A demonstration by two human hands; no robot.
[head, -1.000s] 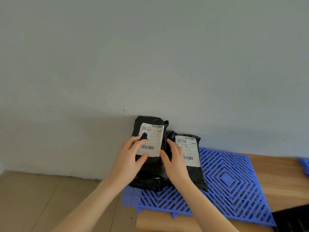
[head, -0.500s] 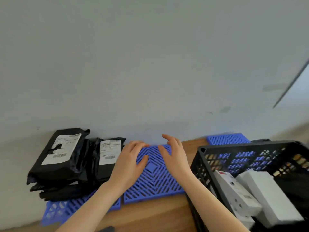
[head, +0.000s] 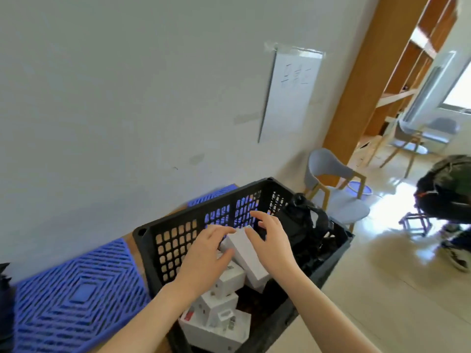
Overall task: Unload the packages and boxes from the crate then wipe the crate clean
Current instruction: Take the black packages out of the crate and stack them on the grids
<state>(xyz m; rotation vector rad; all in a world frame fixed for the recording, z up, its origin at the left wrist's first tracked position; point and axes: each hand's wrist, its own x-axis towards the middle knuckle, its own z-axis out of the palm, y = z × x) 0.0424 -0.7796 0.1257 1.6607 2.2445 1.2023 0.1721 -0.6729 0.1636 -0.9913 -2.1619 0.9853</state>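
A black slotted plastic crate [head: 178,233] stands by the wall. Inside lie several white boxes [head: 224,309] and black plastic packages [head: 308,233] at the far right end. Both my hands are inside the crate over a long white box [head: 247,256] that lies on top. My left hand [head: 206,256] curls around its left end, fingers and thumb touching it. My right hand [head: 272,243] hovers over its right side with fingers spread, thumb near the box. One earlier-unloaded black package [head: 3,289] shows at the left edge.
Blue lattice mats [head: 76,296] cover a wooden board left of and behind the crate. A grey chair [head: 331,179] stands just beyond the crate. Further right, a person [head: 448,189] crouches on the tiled floor. A paper sheet [head: 290,93] hangs on the wall.
My view swung right from the stacked black packages to the crate. Both hands left the packages, crossed the blue mat and reached into the crate onto the long white box.
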